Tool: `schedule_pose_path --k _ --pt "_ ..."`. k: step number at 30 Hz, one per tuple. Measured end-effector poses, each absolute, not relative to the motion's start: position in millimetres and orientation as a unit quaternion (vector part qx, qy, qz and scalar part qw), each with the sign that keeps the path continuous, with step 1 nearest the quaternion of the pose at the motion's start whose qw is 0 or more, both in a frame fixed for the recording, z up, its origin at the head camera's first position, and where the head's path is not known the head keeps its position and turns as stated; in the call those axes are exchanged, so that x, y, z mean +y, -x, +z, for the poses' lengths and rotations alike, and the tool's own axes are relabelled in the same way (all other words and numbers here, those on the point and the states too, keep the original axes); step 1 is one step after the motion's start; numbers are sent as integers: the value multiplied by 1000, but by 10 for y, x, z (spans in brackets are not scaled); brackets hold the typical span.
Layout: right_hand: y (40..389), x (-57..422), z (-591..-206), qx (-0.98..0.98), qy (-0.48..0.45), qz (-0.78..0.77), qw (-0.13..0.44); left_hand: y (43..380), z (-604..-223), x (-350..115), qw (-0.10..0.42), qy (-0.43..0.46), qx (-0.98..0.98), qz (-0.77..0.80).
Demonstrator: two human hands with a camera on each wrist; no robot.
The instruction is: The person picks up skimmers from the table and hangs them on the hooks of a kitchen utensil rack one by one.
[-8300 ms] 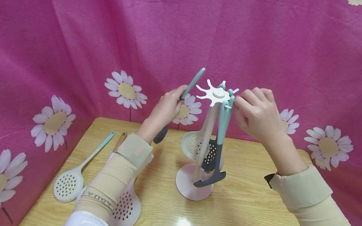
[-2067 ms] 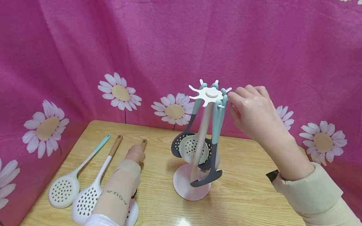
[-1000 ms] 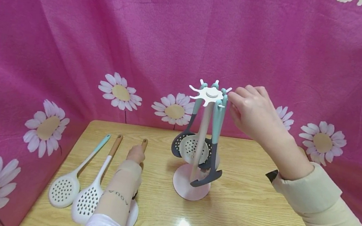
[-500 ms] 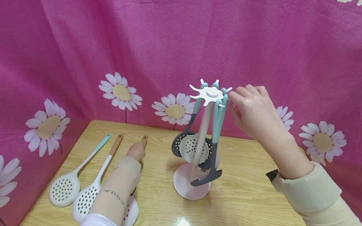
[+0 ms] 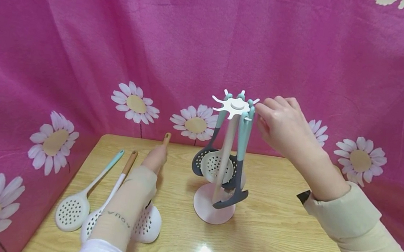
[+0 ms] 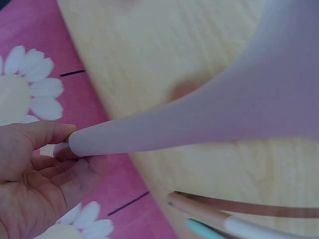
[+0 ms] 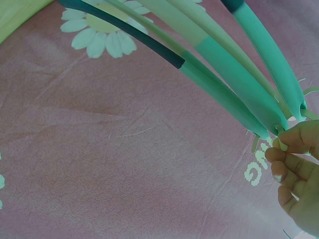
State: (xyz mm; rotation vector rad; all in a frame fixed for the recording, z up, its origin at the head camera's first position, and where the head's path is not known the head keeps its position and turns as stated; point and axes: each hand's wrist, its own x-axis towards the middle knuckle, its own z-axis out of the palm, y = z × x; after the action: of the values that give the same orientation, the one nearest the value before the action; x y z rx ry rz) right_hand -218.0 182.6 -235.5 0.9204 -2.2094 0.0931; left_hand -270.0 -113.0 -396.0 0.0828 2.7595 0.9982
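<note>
Perforated white turner (image 5: 149, 225) (brown handle (image 5: 167, 139)) in left hand's (image 5: 155, 158) grip, rack hook (image 5: 256, 101) in right hand's (image 5: 282, 121) pinch

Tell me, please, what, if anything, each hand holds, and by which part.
The left hand holds a white turner by its brown handle; the right hand pinches the rack by one hook.

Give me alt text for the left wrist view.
The left hand pinches a white utensil by its brown handle, the shaft widening rightward. Another brown handle and a mint handle lie lower in view on a wooden table beside pink daisy cloth.
</note>
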Motion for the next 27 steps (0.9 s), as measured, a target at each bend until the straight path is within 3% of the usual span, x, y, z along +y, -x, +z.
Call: schedule_pose_path --k 3,8,18,27 --pt "2180 1831 -2357 -860 -357 35 363 3168 -4363 -1135 86 -33 963 254" --pt "2177 1834 -2353 -860 -356 36 362 3289 -4266 -999 67 -35 977 201" --pt "2183 1828 -2358 -857 -359 39 367 3227 -3946 -858 -75 -158 950 258" --pt "2185 1831 -2360 -859 -356 38 366 3099 -3625 -796 -101 -148 950 256"
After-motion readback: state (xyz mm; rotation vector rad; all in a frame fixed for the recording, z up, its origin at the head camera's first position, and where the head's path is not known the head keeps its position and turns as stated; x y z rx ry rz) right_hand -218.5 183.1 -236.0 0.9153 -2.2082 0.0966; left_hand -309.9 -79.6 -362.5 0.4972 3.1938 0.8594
